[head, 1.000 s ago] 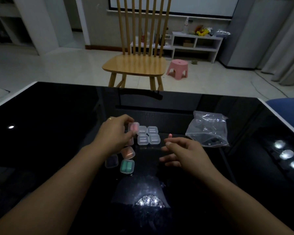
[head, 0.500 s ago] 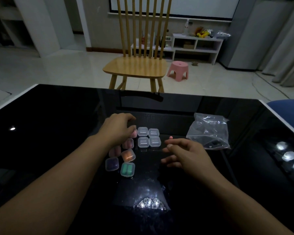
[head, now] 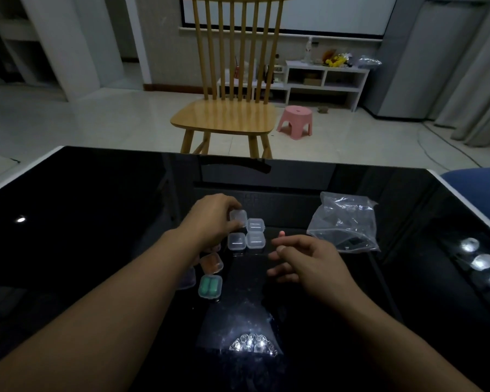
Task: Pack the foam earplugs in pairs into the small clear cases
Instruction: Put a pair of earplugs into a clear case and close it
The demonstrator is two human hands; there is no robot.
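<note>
Reaching over the glossy black tabletop (head: 96, 222), our left hand (head: 210, 219) curled its fingers and thumb round a small clear square plastic case (head: 238, 217), which sat at the far left corner of a cluster of four such cases; the grip was a pinch at the case's left edge. Beside it lay a second clear case (head: 255, 224), and just nearer to us two more, a near-left clear case (head: 236, 241) and a near-right clear case (head: 255, 240), all four touching or nearly so. Closer to us, partly under our left wrist, stood a clear case with orange foam earplugs inside (head: 212, 263), then a clear case holding a pair of green foam earplugs (head: 210, 287) with its lid closed, and to the left of that a case with a purplish tint (head: 188, 278) half hidden by our forearm, so we could not tell its contents. Our right hand (head: 306, 261) hovered just right of the cluster with fingers loosely bent and slightly apart, the thumb and forefinger close together; something small and pink (head: 281, 234) showed at the fingertip, but we could not tell whether it was an earplug. A crumpled clear plastic bag (head: 345, 222) lay to the right, apart from the hand. Beyond the table stood a wooden spindle-back chair (head: 227, 114) and a small pink plastic stool (head: 295, 121).
</note>
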